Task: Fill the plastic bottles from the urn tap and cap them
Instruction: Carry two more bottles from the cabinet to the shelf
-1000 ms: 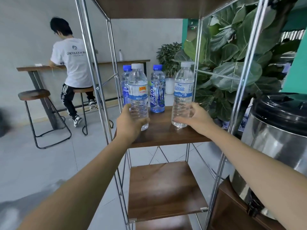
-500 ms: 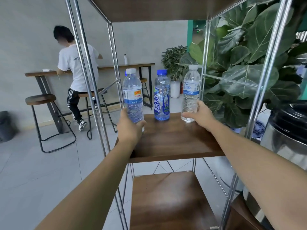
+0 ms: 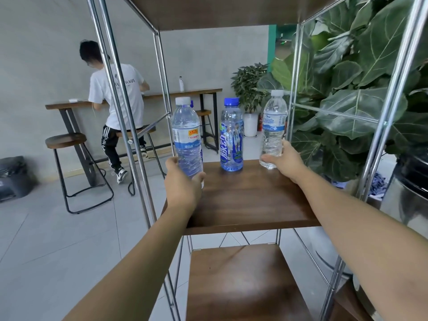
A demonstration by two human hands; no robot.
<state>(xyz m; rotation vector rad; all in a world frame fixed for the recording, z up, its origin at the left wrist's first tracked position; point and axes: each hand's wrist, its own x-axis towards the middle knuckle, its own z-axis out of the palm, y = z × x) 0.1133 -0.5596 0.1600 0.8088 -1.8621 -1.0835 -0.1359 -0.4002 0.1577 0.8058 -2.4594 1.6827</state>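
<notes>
Two capped bottles are being held low down, one in each hand, on the wooden shelf (image 3: 250, 205). The left bottle (image 3: 186, 137) is being gripped by the left hand (image 3: 183, 181), and the right bottle (image 3: 273, 128) by the right hand (image 3: 286, 161). Since a moment ago both are being carried farther from the urn (image 3: 407, 193), so they are probably already filled.

wall (image 3: 34, 54): grey; floor (image 3: 46, 239): pale tiles | counter (image 3: 76, 103) (wooden), stool (image 3: 66, 140) | plant (image 3: 361, 77): right

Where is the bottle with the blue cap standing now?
In the head view, the blue-capped bottle stands untouched at the back middle of the wooden shelf, between the bottles held by the left hand and right hand.
</notes>
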